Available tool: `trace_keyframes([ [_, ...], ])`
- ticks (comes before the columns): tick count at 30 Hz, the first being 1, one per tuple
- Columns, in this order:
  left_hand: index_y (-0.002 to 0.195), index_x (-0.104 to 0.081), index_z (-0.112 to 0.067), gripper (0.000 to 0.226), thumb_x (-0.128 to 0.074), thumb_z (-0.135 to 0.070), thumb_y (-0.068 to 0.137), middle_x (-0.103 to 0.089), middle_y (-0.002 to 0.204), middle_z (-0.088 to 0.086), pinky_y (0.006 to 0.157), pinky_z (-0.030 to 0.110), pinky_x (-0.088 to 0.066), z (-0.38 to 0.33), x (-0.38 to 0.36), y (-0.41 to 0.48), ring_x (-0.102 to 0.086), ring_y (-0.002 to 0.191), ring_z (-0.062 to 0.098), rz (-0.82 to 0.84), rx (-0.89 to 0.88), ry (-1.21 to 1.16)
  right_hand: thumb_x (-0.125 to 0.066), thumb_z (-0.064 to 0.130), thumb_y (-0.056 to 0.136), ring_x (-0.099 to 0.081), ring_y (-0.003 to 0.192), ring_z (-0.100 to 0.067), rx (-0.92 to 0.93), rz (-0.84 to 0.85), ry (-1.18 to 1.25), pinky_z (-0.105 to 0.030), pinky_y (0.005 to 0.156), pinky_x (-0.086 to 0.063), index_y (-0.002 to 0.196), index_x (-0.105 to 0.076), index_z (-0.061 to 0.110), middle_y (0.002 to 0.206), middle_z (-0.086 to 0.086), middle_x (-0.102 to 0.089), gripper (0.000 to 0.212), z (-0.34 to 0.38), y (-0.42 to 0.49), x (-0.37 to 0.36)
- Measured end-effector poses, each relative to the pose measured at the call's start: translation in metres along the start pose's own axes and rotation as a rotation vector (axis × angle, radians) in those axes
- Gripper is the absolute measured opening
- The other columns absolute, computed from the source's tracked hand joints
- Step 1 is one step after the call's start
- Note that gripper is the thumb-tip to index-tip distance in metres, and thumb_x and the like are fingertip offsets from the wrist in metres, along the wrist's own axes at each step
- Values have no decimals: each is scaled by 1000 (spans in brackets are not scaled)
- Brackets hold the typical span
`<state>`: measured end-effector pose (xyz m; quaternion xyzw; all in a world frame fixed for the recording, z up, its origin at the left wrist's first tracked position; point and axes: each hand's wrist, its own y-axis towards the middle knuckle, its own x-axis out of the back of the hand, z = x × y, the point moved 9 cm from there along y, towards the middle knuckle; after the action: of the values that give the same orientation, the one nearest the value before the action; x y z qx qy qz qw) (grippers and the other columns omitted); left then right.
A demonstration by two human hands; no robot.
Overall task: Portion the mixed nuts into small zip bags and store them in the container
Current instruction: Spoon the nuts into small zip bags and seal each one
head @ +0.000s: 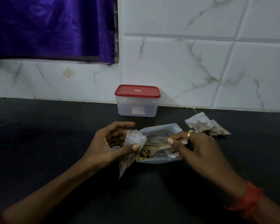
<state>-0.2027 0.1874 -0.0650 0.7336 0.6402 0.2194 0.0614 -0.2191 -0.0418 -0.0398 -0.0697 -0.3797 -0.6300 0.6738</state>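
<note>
My left hand (108, 146) pinches a small clear zip bag (130, 152) with its mouth held up; a few nuts lie in its bottom. My right hand (196, 149) grips a metal spoon (158, 146) whose bowl carries mixed nuts (143, 155) at the small bag's mouth. Under the spoon lies the large clear nut pouch (162, 135). Two filled small bags (205, 125) lie on the counter at the right. A clear container with a red lid (137, 101) stands shut against the wall, behind my hands.
The black counter (55, 135) stretches left and right of my hands. White marbled tiles (200, 62) form the back wall. A purple curtain (52, 28) hangs at the upper left.
</note>
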Motion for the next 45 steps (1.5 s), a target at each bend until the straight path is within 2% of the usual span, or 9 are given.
trace_keyframes([
  [3, 124, -63, -27, 69, -85, -40, 60, -72, 117, -2, 90, 30, -58, 0, -1, 0, -70, 106, 18, 3, 1, -2, -65, 38, 92, -67, 51, -11, -123, 19, 66, -24, 59, -54, 79, -75, 26, 69, 10, -74, 20, -10, 2, -1],
  [5, 124, -63, -27, 69, -85, -40, 60, -72, 116, -2, 89, 30, -58, -1, -1, -1, -70, 105, 18, 2, 4, -9, -66, 36, 93, -65, 48, -15, -251, 41, 162, -23, 53, -50, 79, -76, 21, 74, 5, -76, 23, -19, 0, -5],
  [9, 123, -63, -27, 68, -85, -40, 59, -72, 115, -3, 89, 29, -58, -2, -1, -1, -70, 105, 17, 4, -1, -3, -62, 31, 96, -61, 47, -12, -480, 107, 364, -18, 39, -33, 95, -74, 14, 85, 0, -79, 21, -31, -9, -19],
  [13, 123, -63, -28, 69, -85, -42, 59, -71, 118, -5, 88, 29, -58, -2, -1, -1, -70, 106, 16, 1, -6, 1, -58, 29, 98, -61, 45, -10, -583, 97, 474, -19, 40, -31, 102, -73, 8, 89, -4, -79, 26, -38, -10, -20],
  [17, 123, -63, -28, 69, -84, -43, 59, -71, 119, -7, 88, 27, -58, -3, -1, -1, -69, 107, 14, 2, -8, 5, -56, 31, 99, -64, 49, -9, -656, 173, 596, -16, 38, -34, 111, -71, 9, 95, -6, -79, 29, -38, -15, -32],
  [20, 124, -62, -27, 70, -84, -43, 59, -71, 118, -6, 87, 27, -58, -2, -1, -1, -70, 106, 15, 2, -8, 8, -56, 31, 99, -66, 51, -9, -671, 205, 630, -16, 38, -35, 113, -71, 12, 99, -5, -79, 28, -36, -17, -36],
  [28, 124, -62, -26, 71, -83, -42, 58, -70, 119, -8, 86, 24, -58, -1, 0, 0, -68, 109, 12, 4, 2, -2, -53, 26, 102, -64, 46, -10, -672, 84, 616, -15, 36, -33, 109, -71, 6, 90, -7, -79, 27, -42, -13, -23],
  [39, 124, -63, -22, 72, -84, -41, 57, -71, 118, -8, 85, 22, -57, 2, 1, 1, -68, 109, 12, -9, 8, -23, -54, 32, 101, -61, 45, -10, -630, -38, 598, -18, 39, -32, 99, -76, 11, 85, -7, -79, 30, -49, -6, -4],
  [45, 123, -63, -25, 71, -85, -42, 57, -71, 118, -5, 87, 32, -59, 3, 0, 0, -69, 108, 15, -8, 8, 1, -53, 33, 101, -61, 48, -11, -556, -124, 674, -21, 43, -36, 100, -77, 12, 86, -7, -78, 32, -44, -2, 5],
])
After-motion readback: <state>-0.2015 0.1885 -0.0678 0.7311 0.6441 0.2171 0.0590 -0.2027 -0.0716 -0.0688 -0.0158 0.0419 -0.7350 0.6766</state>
